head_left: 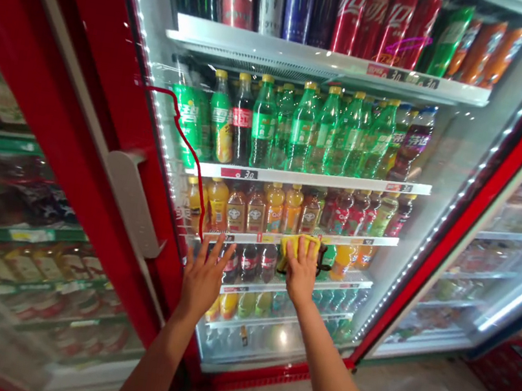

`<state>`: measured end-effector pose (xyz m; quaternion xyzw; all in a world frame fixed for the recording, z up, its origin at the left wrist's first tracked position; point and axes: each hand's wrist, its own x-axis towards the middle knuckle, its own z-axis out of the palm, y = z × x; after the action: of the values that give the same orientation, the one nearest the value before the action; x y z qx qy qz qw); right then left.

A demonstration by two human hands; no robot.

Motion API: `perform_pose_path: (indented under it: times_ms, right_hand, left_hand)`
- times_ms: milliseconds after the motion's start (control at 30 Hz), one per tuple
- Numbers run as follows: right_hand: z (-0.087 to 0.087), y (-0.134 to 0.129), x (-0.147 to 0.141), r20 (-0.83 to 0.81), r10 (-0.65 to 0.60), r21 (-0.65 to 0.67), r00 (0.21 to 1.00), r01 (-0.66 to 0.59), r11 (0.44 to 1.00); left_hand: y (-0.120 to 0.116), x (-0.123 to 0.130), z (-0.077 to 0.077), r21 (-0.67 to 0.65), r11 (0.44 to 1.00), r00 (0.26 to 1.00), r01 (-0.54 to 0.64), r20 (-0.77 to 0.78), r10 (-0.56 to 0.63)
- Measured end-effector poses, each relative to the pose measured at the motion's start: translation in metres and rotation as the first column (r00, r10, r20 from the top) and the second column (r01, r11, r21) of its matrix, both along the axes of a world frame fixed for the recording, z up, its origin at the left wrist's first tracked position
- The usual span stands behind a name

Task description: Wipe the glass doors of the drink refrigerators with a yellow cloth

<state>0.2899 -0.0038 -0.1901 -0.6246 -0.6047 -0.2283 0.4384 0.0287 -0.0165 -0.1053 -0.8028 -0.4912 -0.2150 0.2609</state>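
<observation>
My left hand point(204, 273) lies flat against the glass door point(270, 328) of a red-framed drinks fridge, its fingers spread and nothing in it. To its right, my right hand point(301, 272) presses a yellow cloth point(288, 247) with a dark edge to the same glass. The cloth sticks out around my fingers, and its middle is hidden under them. A thin red line point(193, 153) runs down the left part of the glass and ends by my left fingertips.
Behind the glass stand cans point(349, 16), green soda bottles point(303, 130) and juice bottles point(273, 207). A grey handle point(134, 206) juts out at the left. Other fridges flank this one, and a red crate point(510, 363) sits on the floor at right.
</observation>
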Motion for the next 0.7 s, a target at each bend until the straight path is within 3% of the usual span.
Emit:
perform_pose_path:
  times_ms: [100,200,267,333,400,467,567,700]
  right_hand:
    - [0.031,0.014,-0.009,-0.118,-0.077,0.091,0.990,0.088,0.992]
    - [0.051,0.022,-0.049,-0.091,-0.071,0.066,0.993,0.077,0.995]
    - [0.047,0.019,-0.076,-0.005,-0.010,0.013,1.000,0.010,1.000]
    - [0.032,0.011,-0.091,0.088,0.073,-0.041,0.993,-0.069,0.997]
    - [0.015,0.003,-0.089,0.143,0.123,-0.082,0.982,-0.113,0.990]
    - [0.008,-0.001,-0.078,0.115,0.098,-0.065,0.989,-0.091,0.994]
    - [0.024,0.005,-0.068,-0.013,0.001,0.053,1.000,-0.001,0.999]
    - [0.059,0.022,-0.097,-0.026,-0.008,0.112,1.000,0.011,0.994]
  left_hand:
    - [-0.001,-0.011,0.000,-0.014,1.000,1.000,-0.003,0.007,0.003]
    - [-0.002,-0.017,-0.001,-0.028,1.000,0.999,-0.009,0.030,0.010]
    - [-0.003,-0.021,-0.001,-0.034,0.999,0.999,-0.005,0.036,0.006]
    - [-0.002,-0.025,0.000,-0.039,0.999,1.000,0.004,0.030,-0.003]
    - [-0.001,-0.032,0.000,-0.045,0.999,1.000,0.010,0.017,-0.010]
    - [0.001,-0.040,-0.001,-0.049,0.999,1.000,0.009,0.005,-0.009]
    - [0.002,-0.051,-0.005,-0.045,0.999,1.000,0.005,-0.011,-0.005]
    - [0.002,-0.058,-0.011,-0.013,1.000,1.000,0.001,-0.018,-0.001]
